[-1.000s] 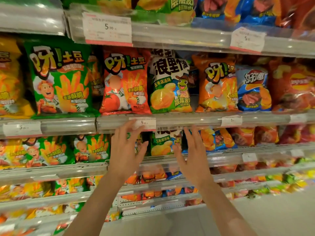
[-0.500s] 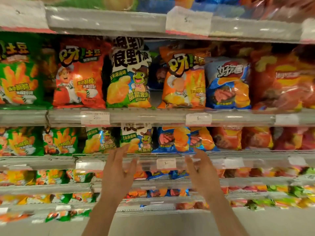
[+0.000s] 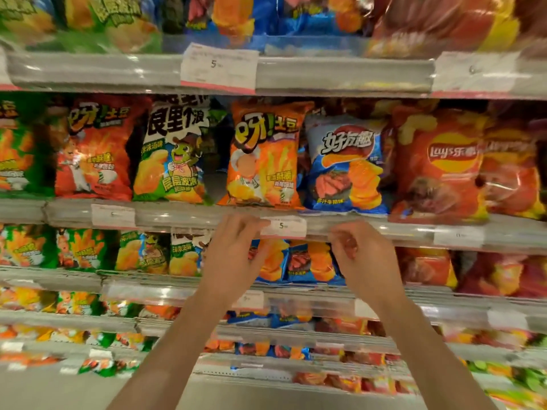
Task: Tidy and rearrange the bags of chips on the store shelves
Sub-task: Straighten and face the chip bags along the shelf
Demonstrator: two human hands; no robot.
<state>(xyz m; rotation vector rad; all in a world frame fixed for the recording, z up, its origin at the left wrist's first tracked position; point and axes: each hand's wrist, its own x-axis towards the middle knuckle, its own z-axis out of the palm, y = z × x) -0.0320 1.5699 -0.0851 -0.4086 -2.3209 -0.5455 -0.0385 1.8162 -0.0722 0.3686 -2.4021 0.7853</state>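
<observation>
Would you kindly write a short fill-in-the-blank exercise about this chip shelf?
1. The orange chip bag stands immediately left of the ____ chip bag.
2. The price tag between the left hand and right hand shows the digit ____.
3. The bag with a frog mascot is mostly white and ____.

Missing words: blue; 5; green

Warm, even store light. Glare streaks the clear shelf rails (image 3: 340, 75). The middle bags (image 3: 263, 155) read fairly sharp; toward the edges and lower corners everything smears with motion blur and bends.
</observation>
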